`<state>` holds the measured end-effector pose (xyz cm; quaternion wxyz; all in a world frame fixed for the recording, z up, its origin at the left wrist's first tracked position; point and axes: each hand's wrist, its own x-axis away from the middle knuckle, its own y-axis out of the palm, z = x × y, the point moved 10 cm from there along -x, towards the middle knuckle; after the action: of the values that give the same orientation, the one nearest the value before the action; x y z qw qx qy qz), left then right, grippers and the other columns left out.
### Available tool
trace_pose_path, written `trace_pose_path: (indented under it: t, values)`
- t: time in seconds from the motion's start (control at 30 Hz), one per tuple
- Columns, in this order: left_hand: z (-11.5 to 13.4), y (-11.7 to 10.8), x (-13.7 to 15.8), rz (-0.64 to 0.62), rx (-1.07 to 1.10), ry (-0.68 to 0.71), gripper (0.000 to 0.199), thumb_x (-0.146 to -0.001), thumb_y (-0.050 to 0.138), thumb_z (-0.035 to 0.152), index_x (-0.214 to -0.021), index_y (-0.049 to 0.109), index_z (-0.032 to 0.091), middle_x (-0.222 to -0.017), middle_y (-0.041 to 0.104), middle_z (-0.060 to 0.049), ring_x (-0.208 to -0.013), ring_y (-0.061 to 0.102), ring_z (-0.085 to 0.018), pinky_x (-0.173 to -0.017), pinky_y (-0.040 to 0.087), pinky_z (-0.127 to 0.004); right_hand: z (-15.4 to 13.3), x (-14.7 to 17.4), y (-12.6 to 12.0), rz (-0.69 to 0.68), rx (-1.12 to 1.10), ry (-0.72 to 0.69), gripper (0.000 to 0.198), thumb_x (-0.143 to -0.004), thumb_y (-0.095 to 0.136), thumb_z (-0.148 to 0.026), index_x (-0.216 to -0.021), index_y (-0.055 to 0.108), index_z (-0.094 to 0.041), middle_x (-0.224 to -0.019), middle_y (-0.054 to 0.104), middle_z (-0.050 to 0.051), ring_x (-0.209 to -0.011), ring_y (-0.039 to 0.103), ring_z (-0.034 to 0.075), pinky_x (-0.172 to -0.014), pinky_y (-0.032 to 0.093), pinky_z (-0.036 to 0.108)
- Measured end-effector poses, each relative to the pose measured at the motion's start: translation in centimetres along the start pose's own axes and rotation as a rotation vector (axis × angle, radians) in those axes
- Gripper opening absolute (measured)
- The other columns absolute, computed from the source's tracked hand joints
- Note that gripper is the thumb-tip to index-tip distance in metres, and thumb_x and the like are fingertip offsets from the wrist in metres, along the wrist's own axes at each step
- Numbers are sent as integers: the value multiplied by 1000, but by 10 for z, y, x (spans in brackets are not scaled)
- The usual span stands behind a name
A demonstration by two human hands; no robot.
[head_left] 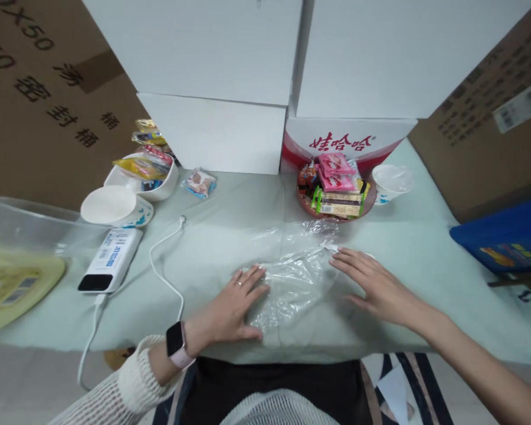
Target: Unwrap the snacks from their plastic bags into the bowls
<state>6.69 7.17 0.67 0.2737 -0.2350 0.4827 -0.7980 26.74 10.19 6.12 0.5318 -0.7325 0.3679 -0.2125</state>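
A clear plastic bag (pixel 292 283) lies flat and wrinkled on the table before me. My left hand (pixel 234 304), with a ring and a watch on the wrist, rests palm down at the bag's left edge, fingers spread. At the bag's right side is my right hand (pixel 374 283), its fingers stretched out near a small white piece (pixel 330 247) at the bag's upper right; whether they touch it I cannot tell. Something white shows partly behind the right hand. Beyond the bag stands a round reddish dish (pixel 307 206) heaped with wrapped snacks (pixel 338 180).
At left are a white power bank (pixel 110 260) with a cable (pixel 159 271), a paper bowl (pixel 115 206), a white container (pixel 170 183) of snacks and a clear plastic tub (pixel 35 224). A wrapped snack (pixel 199 183) lies alone. A paper cup (pixel 384 192) stands right; boxes (pixel 212 130) line the back.
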Motion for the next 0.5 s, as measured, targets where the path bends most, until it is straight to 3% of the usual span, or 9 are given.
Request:
trace_pose_path:
  t: [0.07,0.13,0.23,0.37,0.5]
  values:
    - [4,6,-4,-37,-30,3,83,-65,61,67,-127,47,14,-149,22,-23,-138,12,-39,-106,15,-61,3,-1,7,56,52,-10,27,-83,47,-15,-109,56,-20,-108,62,12,-116,51,28,-94,45,49]
    - [9,13,-3,-77,-51,19,88,-63,60,70,-130,45,15,-149,20,-24,-138,11,-41,-105,11,-65,2,-1,9,84,30,-40,20,-82,43,-9,-90,57,-20,-94,63,10,-110,54,26,-91,47,47]
    - [14,21,4,-92,-63,49,89,-66,60,67,-135,39,15,-147,24,-24,-137,14,-41,-103,10,-68,-10,6,11,2,-77,-73,14,-76,45,-9,-79,51,-21,-105,60,11,-114,52,26,-90,48,43]
    - [21,16,17,19,-75,111,44,-84,53,33,-124,50,15,-141,40,-19,-134,29,-34,-106,22,-59,-14,25,21,-197,-277,69,10,-77,45,-12,-76,47,-21,-122,54,12,-108,57,23,-76,54,34]
    - [35,-9,27,223,39,215,21,-85,44,11,-97,61,14,-121,60,-14,-119,51,-25,-101,39,-43,4,38,29,-199,-545,291,7,-83,46,-24,-77,49,-21,-110,62,11,-95,62,22,-64,53,29]
